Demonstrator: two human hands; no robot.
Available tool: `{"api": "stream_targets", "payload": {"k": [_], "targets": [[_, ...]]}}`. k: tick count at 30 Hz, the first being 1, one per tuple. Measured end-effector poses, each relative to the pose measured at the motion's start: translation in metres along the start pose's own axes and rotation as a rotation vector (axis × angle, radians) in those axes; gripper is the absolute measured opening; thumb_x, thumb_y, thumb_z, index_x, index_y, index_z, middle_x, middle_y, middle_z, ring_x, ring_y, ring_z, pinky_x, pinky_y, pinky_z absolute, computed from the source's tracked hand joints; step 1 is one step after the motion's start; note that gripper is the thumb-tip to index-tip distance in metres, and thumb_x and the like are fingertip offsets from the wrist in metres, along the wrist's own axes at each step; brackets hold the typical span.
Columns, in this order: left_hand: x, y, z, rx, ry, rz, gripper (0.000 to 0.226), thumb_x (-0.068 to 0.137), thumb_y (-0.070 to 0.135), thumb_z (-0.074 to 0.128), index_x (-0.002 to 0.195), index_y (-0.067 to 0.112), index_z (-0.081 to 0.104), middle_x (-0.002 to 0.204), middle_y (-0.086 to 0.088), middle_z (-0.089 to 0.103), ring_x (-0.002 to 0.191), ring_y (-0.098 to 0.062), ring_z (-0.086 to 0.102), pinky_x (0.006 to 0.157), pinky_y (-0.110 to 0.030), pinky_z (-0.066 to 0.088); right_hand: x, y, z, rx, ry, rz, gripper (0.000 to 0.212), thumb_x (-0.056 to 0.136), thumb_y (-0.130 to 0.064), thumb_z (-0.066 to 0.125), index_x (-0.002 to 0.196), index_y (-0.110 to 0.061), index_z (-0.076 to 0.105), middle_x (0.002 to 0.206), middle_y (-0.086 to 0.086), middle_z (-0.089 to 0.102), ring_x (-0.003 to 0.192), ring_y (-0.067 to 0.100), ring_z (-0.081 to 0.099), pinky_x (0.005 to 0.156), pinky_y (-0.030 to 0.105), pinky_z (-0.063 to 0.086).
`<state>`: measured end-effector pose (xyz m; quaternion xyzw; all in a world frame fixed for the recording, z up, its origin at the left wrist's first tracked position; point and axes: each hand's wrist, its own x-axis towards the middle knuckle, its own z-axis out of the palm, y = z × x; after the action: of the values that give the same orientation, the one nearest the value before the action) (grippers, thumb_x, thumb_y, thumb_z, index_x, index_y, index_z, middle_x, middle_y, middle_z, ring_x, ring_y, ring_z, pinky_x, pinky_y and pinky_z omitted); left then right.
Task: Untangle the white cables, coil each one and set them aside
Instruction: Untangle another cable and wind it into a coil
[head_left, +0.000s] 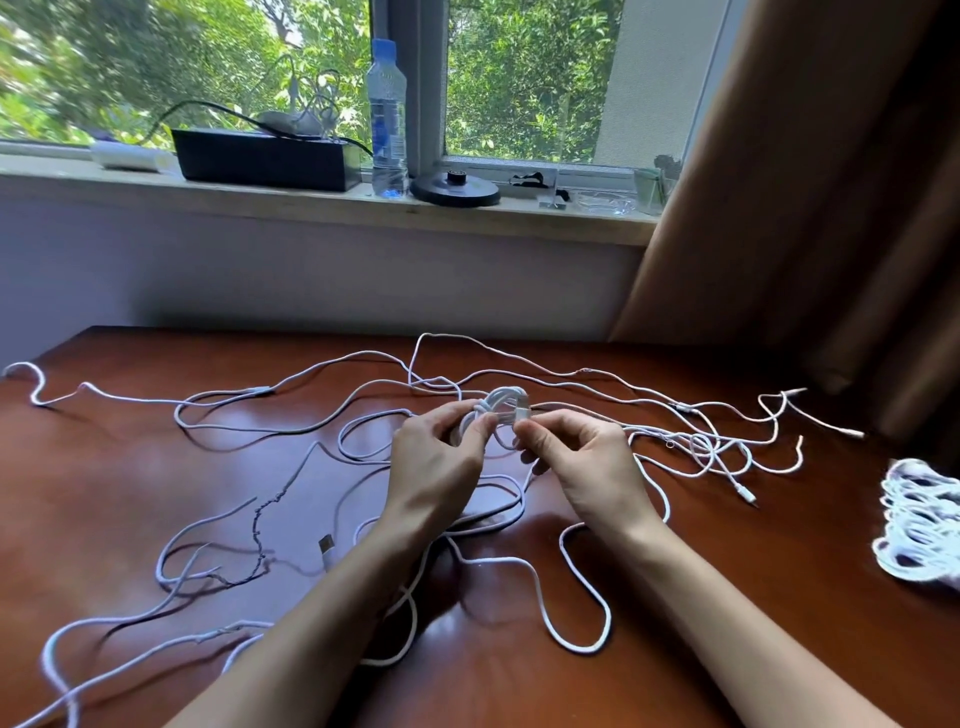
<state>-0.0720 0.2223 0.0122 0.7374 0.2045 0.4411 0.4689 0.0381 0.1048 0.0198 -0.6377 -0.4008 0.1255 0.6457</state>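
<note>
Several white cables (291, 431) lie tangled in loose loops across the brown wooden table (130, 493). Above the middle of the table I hold a small coil of white cable (505, 410). My left hand (439, 467) grips the coil's left side between thumb and fingers. My right hand (582, 462) pinches the cable's end and its connector at the coil's right side. A USB plug (326, 546) lies on the table below my left forearm. At the right edge sits a pile of coiled white cables (922, 522).
The windowsill behind the table carries a black box (265, 158), a water bottle (387, 119), a round black base (455, 189) and small clutter. A brown curtain (810, 208) hangs at the right. Loose cable ends reach the table's left and right edges.
</note>
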Motion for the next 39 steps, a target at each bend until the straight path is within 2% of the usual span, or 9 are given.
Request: {"api": "stream_targets", "payload": {"k": [6, 8, 14, 21, 26, 29, 32, 35, 39], "targets": [[-0.002, 0.002, 0.002, 0.006, 0.037, 0.026, 0.004, 0.091, 0.018, 0.073, 0.089, 0.018, 0.077, 0.064, 0.023, 0.066, 0.062, 0.007, 0.058, 0.063, -0.01, 0.042, 0.0, -0.001, 0.001, -0.056, -0.083, 0.059, 0.021, 0.097, -0.016, 0.065, 0.081, -0.011, 0.077, 0.068, 0.002, 0.067, 0.064, 0.011, 0.058, 0.065, 0.025, 0.05], [-0.003, 0.002, 0.003, 0.048, 0.067, 0.062, 0.008, 0.088, 0.018, 0.076, 0.096, 0.017, 0.079, 0.076, 0.026, 0.07, 0.072, 0.01, 0.064, 0.069, -0.009, 0.045, 0.0, -0.002, 0.003, -0.041, -0.086, 0.093, 0.024, 0.098, -0.016, 0.064, 0.079, -0.009, 0.076, 0.067, 0.002, 0.066, 0.062, 0.01, 0.057, 0.063, 0.024, 0.049], [-0.005, 0.002, 0.005, 0.088, 0.07, 0.157, 0.015, 0.089, 0.011, 0.075, 0.102, 0.016, 0.078, 0.08, 0.043, 0.064, 0.083, 0.011, 0.065, 0.075, -0.006, 0.046, 0.001, -0.007, 0.002, 0.047, -0.089, 0.205, 0.028, 0.099, -0.02, 0.062, 0.076, -0.01, 0.073, 0.063, 0.0, 0.064, 0.059, 0.009, 0.055, 0.06, 0.021, 0.047], [-0.004, -0.006, 0.005, 0.168, 0.026, 0.3, 0.027, 0.086, 0.016, 0.067, 0.112, 0.013, 0.074, 0.101, 0.007, 0.072, 0.094, -0.008, 0.067, 0.084, -0.032, 0.054, 0.003, -0.009, -0.003, 0.082, -0.134, 0.282, 0.032, 0.101, -0.024, 0.059, 0.077, -0.007, 0.07, 0.062, 0.001, 0.058, 0.054, 0.01, 0.047, 0.056, 0.019, 0.039], [-0.002, -0.007, 0.002, 0.21, -0.027, 0.362, 0.029, 0.088, 0.013, 0.065, 0.115, 0.014, 0.072, 0.098, 0.004, 0.07, 0.091, -0.018, 0.066, 0.08, -0.038, 0.054, 0.003, -0.008, -0.004, 0.079, -0.113, 0.269, 0.034, 0.101, -0.026, 0.058, 0.076, -0.007, 0.07, 0.06, 0.0, 0.055, 0.054, 0.011, 0.043, 0.055, 0.021, 0.037], [-0.001, -0.006, -0.001, 0.286, -0.073, 0.403, 0.028, 0.089, 0.01, 0.063, 0.114, 0.016, 0.071, 0.091, 0.007, 0.064, 0.083, -0.017, 0.06, 0.074, -0.035, 0.051, 0.004, -0.007, -0.004, 0.063, -0.097, 0.255, 0.034, 0.102, -0.027, 0.057, 0.077, -0.007, 0.069, 0.061, 0.0, 0.055, 0.052, 0.012, 0.046, 0.054, 0.022, 0.04], [0.0, -0.005, -0.002, 0.348, -0.083, 0.452, 0.026, 0.089, 0.009, 0.062, 0.113, 0.016, 0.07, 0.087, 0.013, 0.056, 0.081, -0.014, 0.054, 0.072, -0.031, 0.048, 0.002, -0.008, -0.004, 0.082, -0.117, 0.27, 0.034, 0.101, -0.031, 0.056, 0.081, -0.006, 0.067, 0.062, -0.001, 0.054, 0.05, 0.015, 0.051, 0.049, 0.023, 0.043], [0.0, -0.006, -0.002, 0.331, -0.067, 0.444, 0.028, 0.09, 0.012, 0.06, 0.116, 0.016, 0.07, 0.091, 0.009, 0.061, 0.083, -0.017, 0.057, 0.074, -0.035, 0.05, 0.0, -0.01, -0.002, 0.13, -0.099, 0.271, 0.032, 0.099, -0.03, 0.057, 0.083, -0.003, 0.066, 0.064, 0.002, 0.054, 0.05, 0.017, 0.059, 0.047, 0.024, 0.049], [0.001, -0.01, -0.002, 0.317, -0.081, 0.433, 0.028, 0.09, 0.013, 0.06, 0.116, 0.018, 0.07, 0.09, 0.005, 0.064, 0.081, -0.021, 0.059, 0.071, -0.04, 0.051, 0.0, -0.009, 0.004, 0.267, -0.027, 0.318, 0.029, 0.097, -0.024, 0.06, 0.082, -0.001, 0.066, 0.064, 0.007, 0.06, 0.057, 0.023, 0.07, 0.056, 0.027, 0.059]]}}
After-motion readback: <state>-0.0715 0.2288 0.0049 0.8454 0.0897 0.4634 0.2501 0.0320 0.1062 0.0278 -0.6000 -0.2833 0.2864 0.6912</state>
